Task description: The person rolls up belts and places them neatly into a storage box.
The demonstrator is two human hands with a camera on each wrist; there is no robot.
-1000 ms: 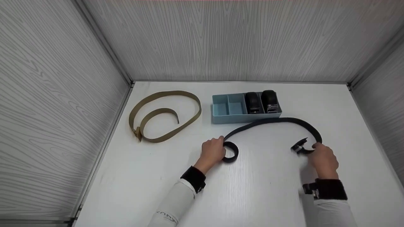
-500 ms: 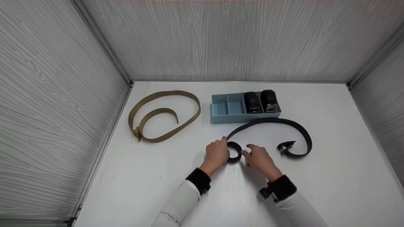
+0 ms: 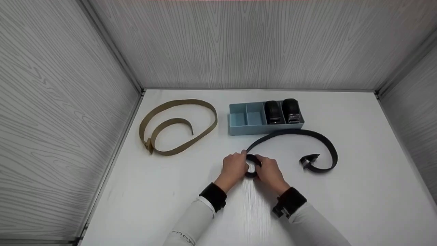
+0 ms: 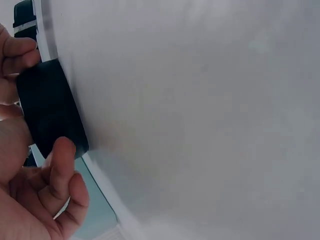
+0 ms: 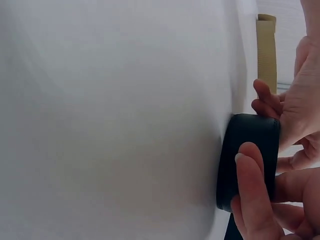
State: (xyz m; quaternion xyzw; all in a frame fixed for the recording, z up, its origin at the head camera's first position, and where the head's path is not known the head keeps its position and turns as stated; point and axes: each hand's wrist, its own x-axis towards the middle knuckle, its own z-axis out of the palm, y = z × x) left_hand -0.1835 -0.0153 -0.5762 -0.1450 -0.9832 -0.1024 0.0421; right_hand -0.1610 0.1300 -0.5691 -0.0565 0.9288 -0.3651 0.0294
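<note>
A black belt stands on its edge on the white table, its near end rolled into a small coil. On the coil's left side, my left hand grips the roll where the strap leaves it. My right hand holds the opposite side, fingers against the outer wrap, as the right wrist view shows on the coil. The belt's strap arcs away behind the hands to the right and curls back to its metal buckle, which lies apart from both hands.
A blue divided box stands behind the hands, with two rolled black belts in its right compartments; its two left compartments show bare floors. A tan belt lies loosely looped at the left. Grey wood-grain panels wall in the table.
My right hand has let go of the belt near the buckle and moved left to take hold of the coil. The buckle end has shifted left. My left hand has stayed on the coil.
</note>
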